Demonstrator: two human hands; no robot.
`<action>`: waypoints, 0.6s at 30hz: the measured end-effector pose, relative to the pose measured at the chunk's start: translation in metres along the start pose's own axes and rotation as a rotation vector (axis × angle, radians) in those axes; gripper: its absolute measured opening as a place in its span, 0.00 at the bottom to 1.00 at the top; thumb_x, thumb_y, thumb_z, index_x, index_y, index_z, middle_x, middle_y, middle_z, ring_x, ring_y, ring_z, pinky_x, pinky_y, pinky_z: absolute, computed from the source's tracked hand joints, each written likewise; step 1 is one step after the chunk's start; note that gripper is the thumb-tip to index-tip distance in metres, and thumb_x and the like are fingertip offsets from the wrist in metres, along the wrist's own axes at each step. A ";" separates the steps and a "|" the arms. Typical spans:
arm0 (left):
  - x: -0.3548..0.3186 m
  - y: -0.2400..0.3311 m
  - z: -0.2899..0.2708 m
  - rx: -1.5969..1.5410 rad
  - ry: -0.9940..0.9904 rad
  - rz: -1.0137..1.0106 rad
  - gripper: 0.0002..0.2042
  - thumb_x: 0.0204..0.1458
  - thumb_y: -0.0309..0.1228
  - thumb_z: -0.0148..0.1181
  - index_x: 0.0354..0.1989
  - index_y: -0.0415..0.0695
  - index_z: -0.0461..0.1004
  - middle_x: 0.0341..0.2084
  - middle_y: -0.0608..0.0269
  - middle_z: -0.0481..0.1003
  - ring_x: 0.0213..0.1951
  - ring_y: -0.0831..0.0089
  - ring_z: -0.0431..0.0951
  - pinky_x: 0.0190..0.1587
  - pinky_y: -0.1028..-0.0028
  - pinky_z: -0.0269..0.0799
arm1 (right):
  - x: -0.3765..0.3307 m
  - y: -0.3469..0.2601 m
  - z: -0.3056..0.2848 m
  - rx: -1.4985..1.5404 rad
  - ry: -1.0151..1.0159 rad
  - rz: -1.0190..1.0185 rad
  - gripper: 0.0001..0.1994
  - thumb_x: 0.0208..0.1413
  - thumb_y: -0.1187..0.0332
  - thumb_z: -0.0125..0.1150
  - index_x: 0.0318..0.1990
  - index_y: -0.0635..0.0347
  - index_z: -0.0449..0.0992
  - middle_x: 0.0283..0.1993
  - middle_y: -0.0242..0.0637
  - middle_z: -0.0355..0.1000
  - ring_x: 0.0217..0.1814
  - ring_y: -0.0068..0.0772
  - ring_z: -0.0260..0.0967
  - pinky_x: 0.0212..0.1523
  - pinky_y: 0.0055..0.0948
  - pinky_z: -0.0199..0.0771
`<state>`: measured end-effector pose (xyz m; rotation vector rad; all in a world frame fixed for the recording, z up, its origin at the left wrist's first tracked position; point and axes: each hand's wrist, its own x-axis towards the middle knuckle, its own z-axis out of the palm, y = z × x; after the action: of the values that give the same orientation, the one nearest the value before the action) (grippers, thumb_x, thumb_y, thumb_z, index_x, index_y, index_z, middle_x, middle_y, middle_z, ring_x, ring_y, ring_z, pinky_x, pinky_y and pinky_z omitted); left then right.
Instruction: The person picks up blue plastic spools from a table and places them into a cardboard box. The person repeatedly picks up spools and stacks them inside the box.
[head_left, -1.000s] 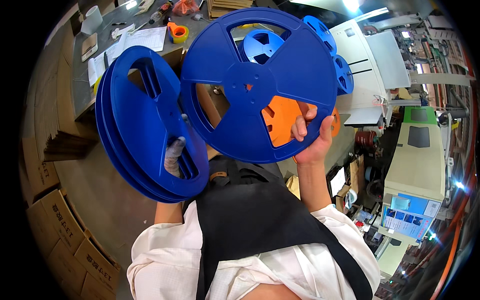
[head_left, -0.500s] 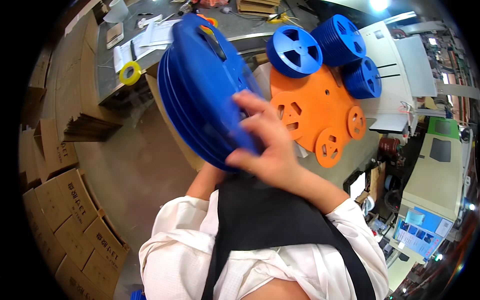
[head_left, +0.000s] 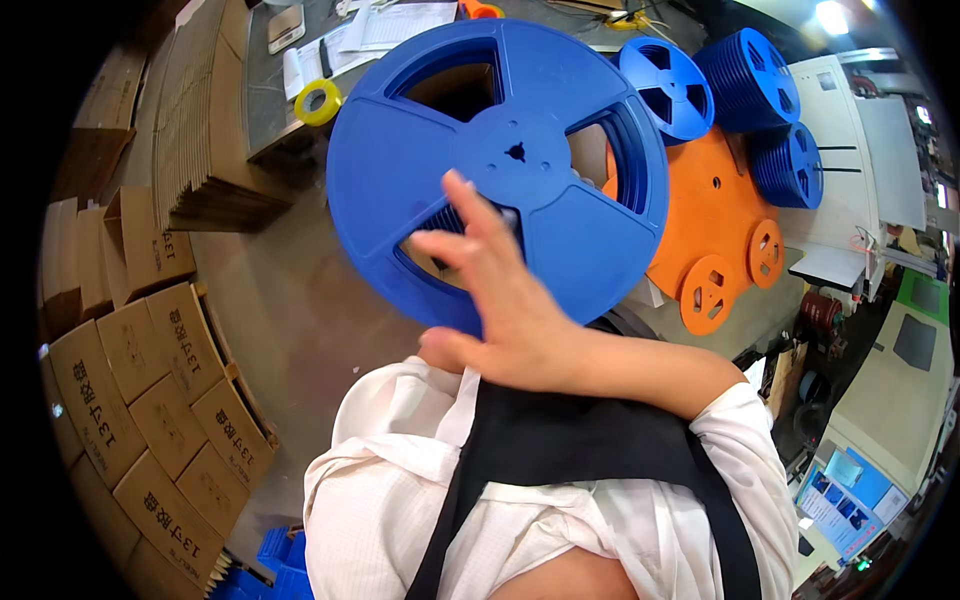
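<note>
Item: large blue plastic tape reel with three spoke windows (head_left: 500,160), held up flat-face toward me.

My right hand (head_left: 500,310) crosses in front of my chest, its fingers (head_left: 470,225) spread open and laid against the reel's lower face, one tip reaching into a window near the hub; it steadies rather than clamps, in my judgement so that the face stays readable. My left hand is hidden, so I cannot tell its grip; it presumably carries the reel from behind. More blue rim shows behind the front flange, so this may be several reels together. Beyond: flat orange plastic reels (head_left: 715,215) on the floor, smaller stacked blue reels (head_left: 745,80) beside them, a yellow tape roll (head_left: 318,101) on the grey bench (head_left: 262,115), brown cardboard cartons (head_left: 150,390) stacked at my left.
</note>
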<state>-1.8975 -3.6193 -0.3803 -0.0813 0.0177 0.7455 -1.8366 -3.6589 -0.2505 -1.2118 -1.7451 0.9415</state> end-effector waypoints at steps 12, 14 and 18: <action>-0.004 0.056 -0.051 0.036 0.225 0.063 0.20 0.58 0.38 0.51 0.57 0.46 0.64 0.49 0.62 0.69 0.49 0.68 0.69 0.52 0.69 0.67 | -0.063 0.114 -0.105 0.535 0.883 0.624 0.16 0.59 0.73 0.52 0.55 0.62 0.66 0.54 0.37 0.64 0.60 0.31 0.59 0.56 0.32 0.64; -0.003 0.077 -0.083 0.099 0.364 0.081 0.20 0.58 0.39 0.51 0.58 0.46 0.64 0.50 0.62 0.69 0.50 0.68 0.69 0.52 0.68 0.67 | -0.086 0.135 -0.085 0.640 0.816 0.783 0.15 0.59 0.73 0.52 0.53 0.62 0.67 0.51 0.35 0.65 0.57 0.29 0.61 0.53 0.30 0.65; 0.004 0.125 -0.178 0.217 0.688 0.111 0.21 0.58 0.39 0.50 0.58 0.47 0.63 0.51 0.62 0.68 0.51 0.68 0.68 0.53 0.68 0.66 | -0.107 0.156 -0.042 0.870 0.790 1.035 0.13 0.60 0.71 0.51 0.51 0.61 0.68 0.54 0.36 0.66 0.56 0.30 0.64 0.53 0.29 0.65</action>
<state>-1.9769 -3.5398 -0.5663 -0.1274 0.7625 0.7927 -1.7175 -3.7140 -0.3930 -1.5132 0.0526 1.3033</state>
